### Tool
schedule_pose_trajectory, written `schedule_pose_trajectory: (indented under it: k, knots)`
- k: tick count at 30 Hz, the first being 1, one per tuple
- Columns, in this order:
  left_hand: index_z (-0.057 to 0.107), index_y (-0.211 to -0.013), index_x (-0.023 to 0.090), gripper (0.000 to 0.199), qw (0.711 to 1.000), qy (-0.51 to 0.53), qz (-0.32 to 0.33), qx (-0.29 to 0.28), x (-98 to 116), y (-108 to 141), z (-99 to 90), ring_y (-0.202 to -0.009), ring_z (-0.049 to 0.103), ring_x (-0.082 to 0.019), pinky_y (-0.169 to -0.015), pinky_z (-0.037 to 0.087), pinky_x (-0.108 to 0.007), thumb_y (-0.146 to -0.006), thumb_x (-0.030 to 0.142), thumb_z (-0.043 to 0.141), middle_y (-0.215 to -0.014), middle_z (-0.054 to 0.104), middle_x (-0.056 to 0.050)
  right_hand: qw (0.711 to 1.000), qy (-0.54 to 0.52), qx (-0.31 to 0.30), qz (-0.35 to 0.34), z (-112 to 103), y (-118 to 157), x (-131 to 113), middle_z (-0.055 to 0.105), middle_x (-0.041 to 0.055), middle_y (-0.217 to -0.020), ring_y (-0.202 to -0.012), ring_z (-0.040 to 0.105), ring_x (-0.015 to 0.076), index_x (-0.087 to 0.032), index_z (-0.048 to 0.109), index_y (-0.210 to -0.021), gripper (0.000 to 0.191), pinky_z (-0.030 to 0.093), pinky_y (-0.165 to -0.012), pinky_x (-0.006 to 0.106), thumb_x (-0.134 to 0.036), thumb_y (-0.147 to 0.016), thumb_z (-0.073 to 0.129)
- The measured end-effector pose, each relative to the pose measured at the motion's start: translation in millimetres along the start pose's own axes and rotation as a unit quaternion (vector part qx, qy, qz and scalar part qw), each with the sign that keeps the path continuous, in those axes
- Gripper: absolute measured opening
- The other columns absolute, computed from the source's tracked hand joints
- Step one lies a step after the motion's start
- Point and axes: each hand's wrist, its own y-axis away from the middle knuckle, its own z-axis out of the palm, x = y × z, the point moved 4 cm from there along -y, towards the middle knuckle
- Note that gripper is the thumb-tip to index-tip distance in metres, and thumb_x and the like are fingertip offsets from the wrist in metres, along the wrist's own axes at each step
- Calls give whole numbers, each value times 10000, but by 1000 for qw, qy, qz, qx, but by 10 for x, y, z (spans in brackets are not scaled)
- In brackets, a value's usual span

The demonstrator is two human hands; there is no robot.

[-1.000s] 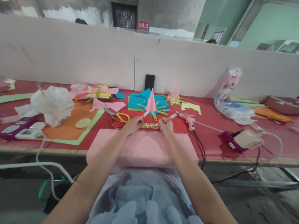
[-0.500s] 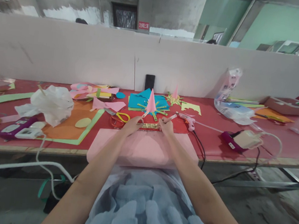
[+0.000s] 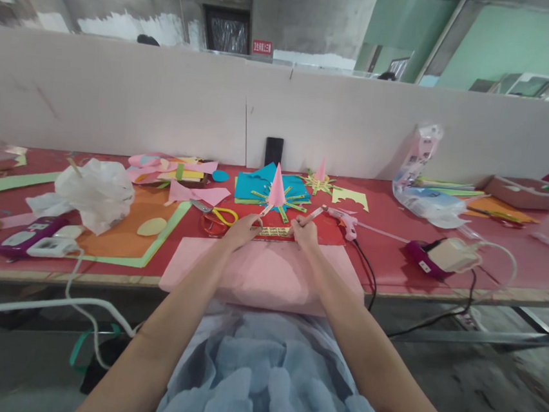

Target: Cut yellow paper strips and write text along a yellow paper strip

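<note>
A yellow paper strip (image 3: 274, 231) with rows of dark handwriting lies on a red sheet (image 3: 330, 236). At its left end my left hand (image 3: 243, 230) is closed, with its fingertips on the strip's edge. My right hand (image 3: 305, 233) grips a pale marker pen (image 3: 313, 215), its tip down at the strip's right end. Just beyond both hands stands a pink paper cone (image 3: 277, 188) with yellow-green strips fanned out around its base. Beside my left hand lie yellow-handled scissors (image 3: 225, 215). To the right of my right hand is a pink glue gun (image 3: 348, 223).
A pink padded block (image 3: 268, 273) lies at the table's front edge. Behind are blue paper (image 3: 247, 184), a second smaller cone (image 3: 321, 171) and a black phone (image 3: 274, 151). Crumpled white plastic (image 3: 96, 192) and a purple power strip (image 3: 31, 234) lie left. Cords hang on both sides.
The camera view has shifted very slightly. Both hands stay in nearly the same place, and the pen in my right hand shows only a tiny movement.
</note>
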Motion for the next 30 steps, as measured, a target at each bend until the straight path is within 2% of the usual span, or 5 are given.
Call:
schedule_pose_trajectory:
  k: [4,8,23,30]
  knots:
    - [574,-897,229,115,1000,3,8,4,-18,-6,5,-1031,587,-200,-925,437,-331,-791,223,530,-1132,621,-28,1000,-24,12,9,-20,-5,11,601,-6,-493,-441,554,126,-221,372,-544,245,389,-420,185,-341,-740,457]
    - [578,-902,227,121,1000,12,9,5,-26,-5,10,-1015,596,-200,-922,441,-336,-792,227,527,-1119,622,-29,999,-36,17,19,-17,-8,25,593,-14,-499,-368,497,108,-222,375,-558,282,370,-386,191,-402,-753,473]
    - [580,-900,227,120,1000,6,13,8,-29,-4,9,-1015,592,-201,-902,446,-328,-791,232,528,-1140,618,-29,1000,-20,13,17,-14,15,-17,573,-26,-466,-365,451,94,-219,348,-526,253,341,-380,185,-319,-724,470]
    - [576,-903,224,121,1000,8,7,10,-28,-4,11,-997,595,-195,-901,444,-325,-792,222,529,-1109,626,-28,999,-19,29,16,-26,-11,36,573,-19,-459,-415,504,111,-218,364,-518,255,374,-418,184,-330,-718,475]
